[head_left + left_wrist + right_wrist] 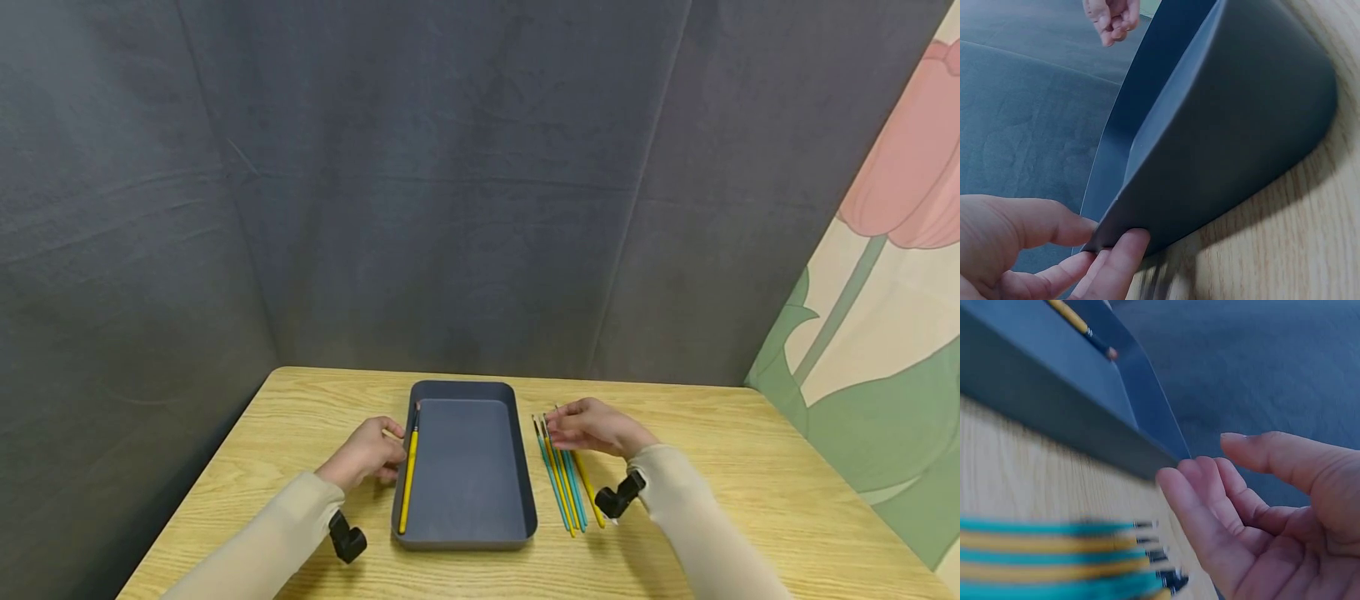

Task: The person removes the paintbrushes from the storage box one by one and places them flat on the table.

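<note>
A dark grey rectangular tray (pixel 468 475) lies on the table. Inside it, along the left wall, rests one yellow-handled paintbrush (pixel 409 483), bristles toward the far end. My left hand (pixel 367 452) pinches the tray's left rim, thumb on one side and fingers on the other, as the left wrist view shows at the rim (pixel 1166 125). To the right of the tray, several paintbrushes (pixel 562 492) with turquoise and yellow handles lie side by side. Above their bristle ends hovers my right hand (pixel 592 427); in the right wrist view its fingers (pixel 1210 531) are loosely bent, holding nothing.
The light wood table (pixel 750 500) extends to both sides of the tray. Behind it hangs a dark grey cloth (pixel 450 208), which also covers the left side. A wall with a painted pink tulip (pixel 900 167) stands at the right.
</note>
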`<state>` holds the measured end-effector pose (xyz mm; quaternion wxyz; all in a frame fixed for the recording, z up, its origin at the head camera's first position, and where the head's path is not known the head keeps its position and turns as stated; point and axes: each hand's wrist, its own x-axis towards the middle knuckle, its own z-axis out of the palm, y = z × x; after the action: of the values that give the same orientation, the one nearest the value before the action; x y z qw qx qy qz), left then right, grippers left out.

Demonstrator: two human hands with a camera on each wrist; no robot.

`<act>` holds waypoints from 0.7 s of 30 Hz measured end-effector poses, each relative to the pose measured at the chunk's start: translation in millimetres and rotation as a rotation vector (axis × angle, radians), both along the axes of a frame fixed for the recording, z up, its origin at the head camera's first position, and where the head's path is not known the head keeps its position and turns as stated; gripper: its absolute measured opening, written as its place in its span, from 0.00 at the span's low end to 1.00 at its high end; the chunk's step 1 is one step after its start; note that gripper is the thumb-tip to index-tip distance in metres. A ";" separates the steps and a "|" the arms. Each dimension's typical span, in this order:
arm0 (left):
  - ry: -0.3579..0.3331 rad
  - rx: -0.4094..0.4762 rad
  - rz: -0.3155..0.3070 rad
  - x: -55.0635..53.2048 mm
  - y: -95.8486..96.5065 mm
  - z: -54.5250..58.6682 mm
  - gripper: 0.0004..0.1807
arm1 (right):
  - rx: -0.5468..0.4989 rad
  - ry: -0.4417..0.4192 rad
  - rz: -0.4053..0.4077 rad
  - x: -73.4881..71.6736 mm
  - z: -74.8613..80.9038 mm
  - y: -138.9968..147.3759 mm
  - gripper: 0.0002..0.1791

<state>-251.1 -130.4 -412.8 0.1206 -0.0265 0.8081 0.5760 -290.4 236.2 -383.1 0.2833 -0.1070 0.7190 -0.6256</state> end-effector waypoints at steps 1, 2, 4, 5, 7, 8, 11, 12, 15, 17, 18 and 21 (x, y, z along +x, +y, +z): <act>-0.001 0.000 0.001 -0.1 0.0 0.0 0.17 | -0.008 -0.001 0.006 0.5 1.4 -4.2 0.24; -0.003 0.001 0.000 -0.1 0.1 0.0 0.17 | -0.016 -0.006 0.007 0.9 2.5 -8.5 0.23; -0.007 0.000 0.001 -0.2 0.2 0.0 0.17 | -0.024 -0.009 0.007 1.9 4.7 -17.6 0.23; -0.008 -0.001 0.001 -0.3 0.2 -0.2 0.17 | -0.026 -0.010 0.006 2.2 5.7 -22.2 0.23; -0.009 -0.001 0.002 -0.4 0.3 -0.3 0.17 | -0.022 -0.003 0.008 2.7 7.4 -31.8 0.23; -0.009 -0.001 0.004 -0.4 0.4 -0.3 0.17 | -0.022 0.001 0.005 3.0 8.1 -36.9 0.23; -0.009 -0.005 0.007 -0.5 0.7 -0.4 0.17 | -0.026 0.009 -0.002 3.9 10.1 -52.5 0.23; -0.009 -0.005 0.008 -0.4 0.8 -0.3 0.17 | -0.030 0.012 -0.008 4.3 10.6 -57.9 0.22; -0.010 -0.004 0.008 0.0 0.8 0.0 0.17 | -0.042 0.013 -0.031 5.3 11.5 -73.1 0.20; -0.010 -0.002 0.005 0.1 0.4 0.0 0.17 | -0.045 0.017 -0.048 5.9 12.2 -82.7 0.20; -0.009 -0.001 0.003 0.2 0.2 0.2 0.18 | -0.047 0.019 -0.053 6.1 12.4 -87.5 0.20; -0.006 0.004 -0.003 0.2 -0.5 0.0 0.18 | -0.039 0.015 -0.067 6.4 12.7 -102.0 0.20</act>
<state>-251.0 -130.8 -412.8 0.1237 -0.0268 0.8067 0.5772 -284.1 134.2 -370.4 0.2546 -0.0933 0.7119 -0.6478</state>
